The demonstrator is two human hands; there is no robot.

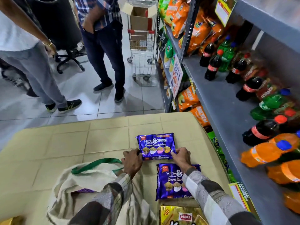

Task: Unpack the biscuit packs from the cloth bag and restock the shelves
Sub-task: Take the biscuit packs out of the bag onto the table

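**Count of goods in view**

Two purple packs (156, 146) (172, 181) lie on the bench (65, 143), with one gold pack (181, 215) and one cloth bag (90, 176). Two hands (132, 161) (181, 157) show. One trolley (142, 51) and two bystanders (103, 46) (29, 59) stand beyond.

Purple biscuit pack (155, 146) lies flat (label up) beyond cloth bag (84, 189).

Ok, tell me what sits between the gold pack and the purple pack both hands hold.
Head view: a second purple pack lies between the gold pack and the held purple pack, partly under the right forearm.
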